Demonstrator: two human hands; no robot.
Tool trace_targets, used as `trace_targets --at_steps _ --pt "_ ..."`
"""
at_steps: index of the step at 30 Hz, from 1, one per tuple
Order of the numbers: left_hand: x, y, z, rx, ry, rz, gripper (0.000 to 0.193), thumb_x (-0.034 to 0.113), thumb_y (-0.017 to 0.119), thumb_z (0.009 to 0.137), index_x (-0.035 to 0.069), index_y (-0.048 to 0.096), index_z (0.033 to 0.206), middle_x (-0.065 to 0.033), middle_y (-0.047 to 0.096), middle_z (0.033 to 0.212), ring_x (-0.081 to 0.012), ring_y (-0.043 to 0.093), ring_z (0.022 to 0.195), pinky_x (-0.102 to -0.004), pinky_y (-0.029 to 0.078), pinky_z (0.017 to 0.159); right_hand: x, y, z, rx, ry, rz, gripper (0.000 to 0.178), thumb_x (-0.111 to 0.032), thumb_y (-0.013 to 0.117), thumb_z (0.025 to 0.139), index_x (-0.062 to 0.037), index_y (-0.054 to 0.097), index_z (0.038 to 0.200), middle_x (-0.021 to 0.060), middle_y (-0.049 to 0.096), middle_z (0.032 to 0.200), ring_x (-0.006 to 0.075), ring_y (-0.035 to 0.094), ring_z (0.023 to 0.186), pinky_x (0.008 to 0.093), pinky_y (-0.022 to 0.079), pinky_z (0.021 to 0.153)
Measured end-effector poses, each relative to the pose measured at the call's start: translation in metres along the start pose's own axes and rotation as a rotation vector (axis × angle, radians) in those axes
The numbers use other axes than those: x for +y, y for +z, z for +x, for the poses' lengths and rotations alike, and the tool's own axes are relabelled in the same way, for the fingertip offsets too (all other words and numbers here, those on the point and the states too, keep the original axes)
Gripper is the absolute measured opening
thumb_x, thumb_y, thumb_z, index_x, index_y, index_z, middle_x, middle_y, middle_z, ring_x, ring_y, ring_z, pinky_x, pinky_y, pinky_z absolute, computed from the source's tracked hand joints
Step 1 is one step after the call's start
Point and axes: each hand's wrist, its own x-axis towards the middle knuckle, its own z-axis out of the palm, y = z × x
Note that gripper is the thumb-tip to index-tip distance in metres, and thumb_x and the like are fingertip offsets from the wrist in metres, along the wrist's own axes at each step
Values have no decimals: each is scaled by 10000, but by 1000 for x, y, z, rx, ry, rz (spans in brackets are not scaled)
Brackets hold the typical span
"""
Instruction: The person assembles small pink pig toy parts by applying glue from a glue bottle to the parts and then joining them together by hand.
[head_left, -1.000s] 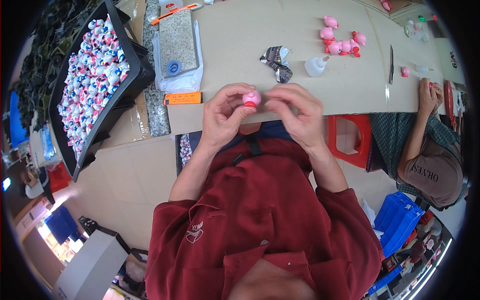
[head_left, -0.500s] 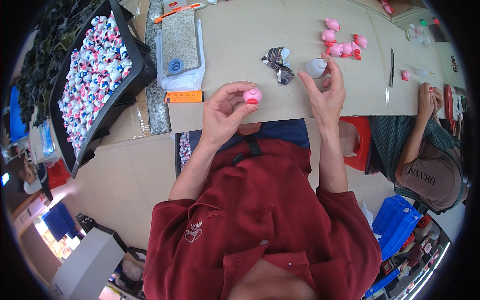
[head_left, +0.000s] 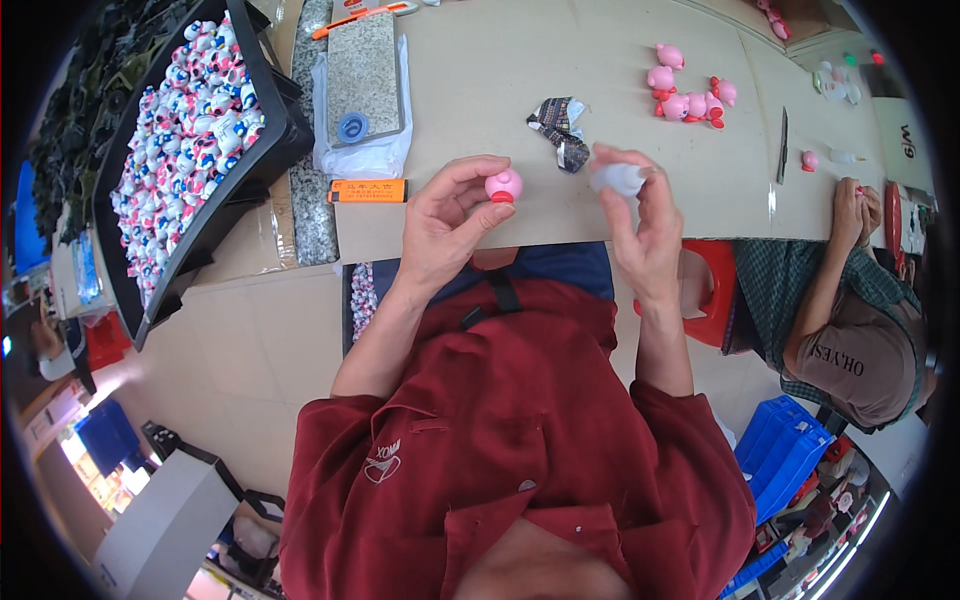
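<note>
While my left hand [head_left: 440, 224] pinches a pink figurine [head_left: 503, 185] by the surface's near edge [head_left: 560, 235], my right hand [head_left: 650, 235] grips a bottle [head_left: 618, 180].

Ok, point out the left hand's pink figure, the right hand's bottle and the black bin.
Pink figure [head_left: 504, 184], head view: round body.
Bottle [head_left: 619, 180], head view: blurred side.
Black bin [head_left: 286, 140], head view: outer wall.

Pink figure [head_left: 503, 184] is held red-side down, left of a seemingly tilted bottle [head_left: 618, 180].
</note>
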Motion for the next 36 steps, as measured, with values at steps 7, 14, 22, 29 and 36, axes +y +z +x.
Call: trace_targets --at_steps 7,14,22,29,36 --pt "-1 2 -1 34 11 -37 377 -89 629 759 -29 510 1112 -132 514 1162 -191 536 1048 -296 452 900 -20 0 -17 -91 -17 -69 329 -42 719 684 5 593 985 76 613 807 141 545 665 244 429 578" --pt "-2 2 0 52 85 19 358 -98 646 737 -20 547 1072 -90 506 1076 -162 544 974 -290 474 857 -27 2 -14 -119 -158 -164 338 -56 773 610 8 645 915 63 610 684 149 498 580 252 394 510" --pt "-2 3 0 58 89 47 344 -96 654 728 -18 560 1050 -93 504 1072 -166 549 962 -292 485 841 -28 5 -15 -135 -140 -177 341 -67 778 611 7 652 919 58 612 673 147 493 566 252 392 506" --pt "-2 3 1 52 101 51 349 -99 655 726 -18 559 1051 -94 502 1076 -170 551 966 -293 484 842 -27 6 -15 -125 -124 -175 335 -64 775 611 6 655 916 55 615 673 147 496 568 254 396 511" --pt "-2 3 1 50 104 54 346 -103 650 727 -18 558 1050 -94 503 1073 -170 553 963 -291 485 842 -27 6 -14 -126 -129 -177 331 -63 772 614 7 655 915 60 620 684 149 496 571 254 397 509"
